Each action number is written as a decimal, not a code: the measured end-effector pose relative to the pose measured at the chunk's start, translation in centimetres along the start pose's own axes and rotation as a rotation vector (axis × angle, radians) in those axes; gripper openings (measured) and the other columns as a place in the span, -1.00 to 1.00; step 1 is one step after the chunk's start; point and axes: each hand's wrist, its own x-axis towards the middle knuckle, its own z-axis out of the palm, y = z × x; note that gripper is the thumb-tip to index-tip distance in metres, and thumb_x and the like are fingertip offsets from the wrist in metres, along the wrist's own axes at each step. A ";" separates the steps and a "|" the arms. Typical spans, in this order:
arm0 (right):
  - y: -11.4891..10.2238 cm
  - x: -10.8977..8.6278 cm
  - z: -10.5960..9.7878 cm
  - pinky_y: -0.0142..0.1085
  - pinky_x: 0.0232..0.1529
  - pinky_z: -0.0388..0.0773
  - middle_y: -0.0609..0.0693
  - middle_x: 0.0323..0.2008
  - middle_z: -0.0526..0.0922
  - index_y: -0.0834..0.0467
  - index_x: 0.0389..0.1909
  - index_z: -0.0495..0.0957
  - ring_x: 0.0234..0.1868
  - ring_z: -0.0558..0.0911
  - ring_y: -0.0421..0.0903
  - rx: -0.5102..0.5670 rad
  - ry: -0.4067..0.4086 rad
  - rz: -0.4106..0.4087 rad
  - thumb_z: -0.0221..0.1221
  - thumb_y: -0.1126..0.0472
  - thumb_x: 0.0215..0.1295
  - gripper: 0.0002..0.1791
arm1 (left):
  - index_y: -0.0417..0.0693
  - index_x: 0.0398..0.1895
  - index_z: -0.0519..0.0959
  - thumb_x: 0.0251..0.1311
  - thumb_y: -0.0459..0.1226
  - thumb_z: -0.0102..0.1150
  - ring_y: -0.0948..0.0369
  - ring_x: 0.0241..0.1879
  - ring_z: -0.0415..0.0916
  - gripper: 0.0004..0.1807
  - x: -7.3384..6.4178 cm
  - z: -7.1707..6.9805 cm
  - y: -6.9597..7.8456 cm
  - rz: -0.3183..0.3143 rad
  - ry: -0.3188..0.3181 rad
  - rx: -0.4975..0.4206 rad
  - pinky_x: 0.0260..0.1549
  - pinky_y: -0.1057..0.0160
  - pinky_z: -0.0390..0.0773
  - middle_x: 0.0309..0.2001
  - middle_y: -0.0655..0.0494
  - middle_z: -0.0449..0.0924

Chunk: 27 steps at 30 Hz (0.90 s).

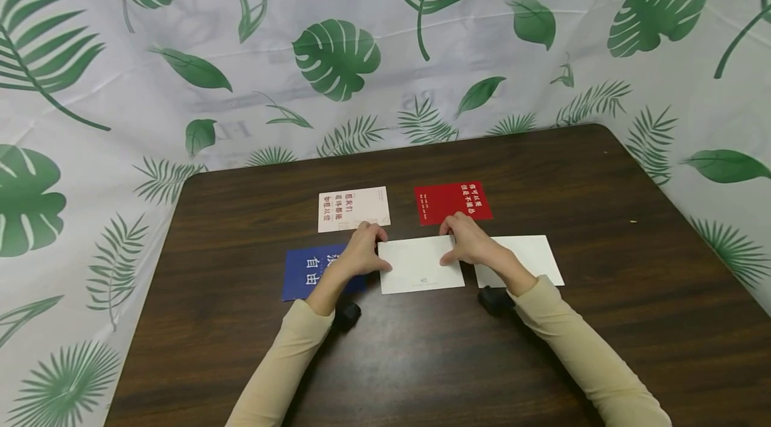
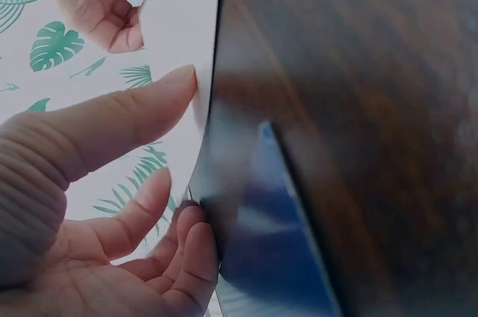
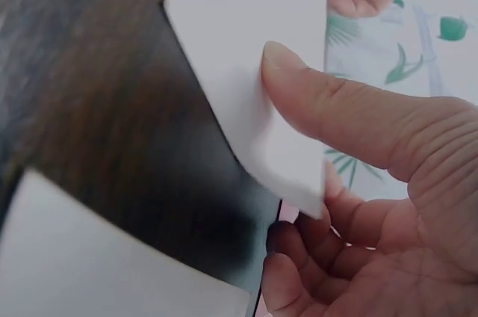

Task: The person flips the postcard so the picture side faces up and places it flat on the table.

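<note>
A white postcard [image 1: 420,266] with a small printed mark near its lower edge is between both hands. My left hand [image 1: 361,249] holds its left end, the thumb [image 2: 160,96] on the card's face and the other fingers curled at its edge. At the upper right corner, my right hand [image 1: 471,243] pinches the card, its thumb [image 3: 299,81] pressing on the face and the fingers partly hidden behind. The card bows slightly in the right wrist view. A blue postcard [image 1: 298,273] with white characters lies partly under the left hand and wrist.
Behind the hands lie a cream postcard [image 1: 354,209] with reddish characters and a red postcard [image 1: 446,203]. Another white card [image 1: 530,260] sits at the right, partly covered by the right forearm. A leaf-patterned curtain [image 1: 241,112] hangs behind the dark wooden table [image 1: 602,213].
</note>
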 end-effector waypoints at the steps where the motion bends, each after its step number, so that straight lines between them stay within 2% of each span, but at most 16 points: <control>1: 0.0 0.0 -0.1 -0.19 -0.27 0.43 0.08 -0.26 0.44 0.25 -0.25 0.43 -0.24 0.39 -0.01 0.002 -0.003 0.010 0.50 0.23 -0.22 -0.48 | -0.28 -0.25 0.44 -0.33 -0.42 0.52 0.12 -0.34 0.26 -0.49 0.0 0.0 0.0 0.004 0.003 -0.001 -0.26 0.20 0.33 -0.31 -0.07 0.37; 7: 0.3 -0.1 -0.3 -0.28 -0.47 0.32 0.03 -0.46 0.48 0.25 -0.26 0.39 -0.48 0.37 -0.08 0.025 -0.023 0.026 0.48 0.19 -0.17 -0.48 | -0.25 -0.20 0.40 -0.32 -0.43 0.51 0.10 -0.35 0.36 -0.44 0.1 0.0 -0.1 -0.001 0.006 -0.018 -0.28 0.19 0.41 -0.33 -0.08 0.49; 10: 0.8 -0.4 -0.5 -0.30 -0.52 0.30 0.01 -0.55 0.45 0.29 -0.26 0.43 -0.55 0.34 -0.10 0.081 -0.023 0.010 0.46 0.19 -0.12 -0.52 | -0.25 -0.20 0.41 -0.31 -0.44 0.50 0.13 -0.39 0.39 -0.45 0.0 -0.1 -0.1 -0.011 0.003 -0.038 -0.32 0.22 0.43 -0.38 -0.06 0.50; 15: 1.4 -1.0 -1.1 -0.33 -0.62 0.29 -0.02 -0.69 0.38 0.25 -0.48 0.42 -0.67 0.32 -0.14 0.221 -0.012 -0.019 0.41 0.23 -0.03 -0.68 | -0.33 -0.23 0.46 -0.26 -0.44 0.47 0.24 -0.56 0.38 -0.54 -0.3 -0.3 -0.2 0.005 -0.001 -0.112 -0.49 0.32 0.43 -0.55 0.02 0.48; 19: 1.7 -1.6 -1.6 -0.30 -0.57 0.45 -0.01 -0.68 0.44 0.25 -0.55 0.42 -0.65 0.46 -0.11 0.336 -0.003 -0.012 0.35 0.26 0.05 -0.73 | -0.35 -0.33 0.48 -0.18 -0.48 0.42 0.29 -0.65 0.44 -0.67 -0.6 -0.4 -0.4 0.014 -0.007 -0.231 -0.60 0.35 0.49 -0.56 -0.01 0.57; 22: 1.8 -1.9 -2.1 -0.25 -0.47 0.58 0.04 -0.60 0.55 0.31 -0.46 0.49 -0.57 0.59 0.00 0.424 0.003 -0.012 0.31 0.30 0.10 -0.81 | -0.35 -0.40 0.44 -0.11 -0.53 0.34 0.23 -0.69 0.52 -0.75 -0.8 -0.7 -0.3 0.013 0.006 -0.357 -0.65 0.29 0.55 -0.56 -0.09 0.60; 27: 1.7 -2.5 -2.9 -0.21 -0.33 0.63 0.14 -0.47 0.67 0.39 -0.35 0.54 -0.40 0.67 0.16 0.544 0.023 -0.038 0.26 0.35 0.15 -0.84 | -0.37 -0.44 0.46 -0.05 -0.57 0.27 0.08 -0.59 0.60 -0.84 -1.2 -1.4 0.0 0.059 0.062 -0.471 -0.55 0.18 0.60 -0.56 -0.15 0.61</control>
